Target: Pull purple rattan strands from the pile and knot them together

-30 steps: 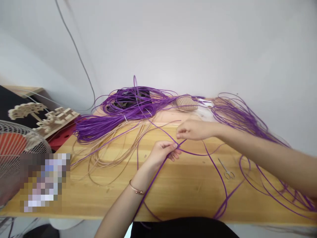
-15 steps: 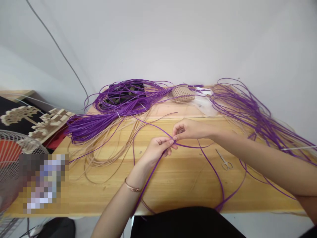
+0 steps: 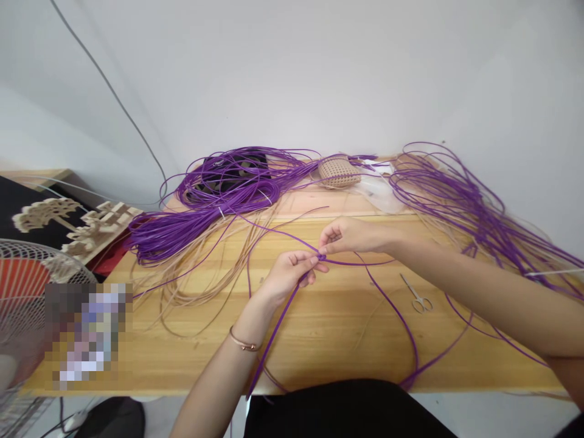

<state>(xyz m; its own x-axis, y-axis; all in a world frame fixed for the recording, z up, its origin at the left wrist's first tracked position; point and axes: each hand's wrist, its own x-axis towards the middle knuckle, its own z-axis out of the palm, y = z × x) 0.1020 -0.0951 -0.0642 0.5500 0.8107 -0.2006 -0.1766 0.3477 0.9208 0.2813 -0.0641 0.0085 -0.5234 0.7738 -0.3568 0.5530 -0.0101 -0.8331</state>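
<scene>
Over the middle of the wooden table (image 3: 337, 334), my left hand (image 3: 296, 274) pinches purple cords (image 3: 283, 317) at a small knot or crossing (image 3: 321, 257). Thumb and forefinger press together there. My right hand (image 3: 340, 236) is closed just above, its fingertips touching the same crossing; exactly which strand lies in them is too small to make out. From this point, cord runs up to the left, off to the right and down past my left wrist. Loose purple cord loops hang near the table's front edge. Small scissors (image 3: 417, 296) lie under my right forearm.
Purple cord bundles (image 3: 182, 228) and tan strands (image 3: 201, 292) lie at the left, with another purple heap (image 3: 474, 207) at the right. A woven tan piece (image 3: 338, 173) sits by the wall. A fan (image 3: 31, 286) and wooden cut-outs (image 3: 100, 225) stand at far left.
My right fingertips have risen slightly from the crossing, which shows more clearly. The cord to the right shifted a little. My left hand keeps its pinch; the whole view has moved slightly.
</scene>
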